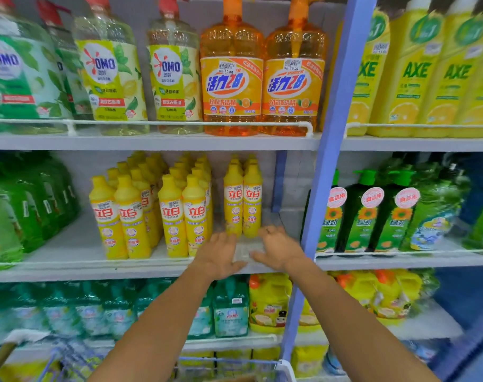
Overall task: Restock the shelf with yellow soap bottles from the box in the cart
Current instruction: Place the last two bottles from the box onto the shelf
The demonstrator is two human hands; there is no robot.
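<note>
Several yellow soap bottles (179,213) stand in rows on the middle shelf (77,252). A separate pair of yellow bottles (243,199) stands to their right, set further back. Both my hands are at the shelf's front edge just below that pair. My left hand (221,255) lies with loosely spread fingers near the base of the left bottle. My right hand (278,249) lies beside it with relaxed, slightly curled fingers. Neither hand holds anything. The cart's rim (234,363) shows at the bottom; the box is hidden.
Bare shelf space (284,216) lies right of the pair, up to the blue upright post (325,188). Green bottles (367,216) stand beyond the post and green refill packs (19,205) at far left. Large orange bottles (262,78) fill the shelf above.
</note>
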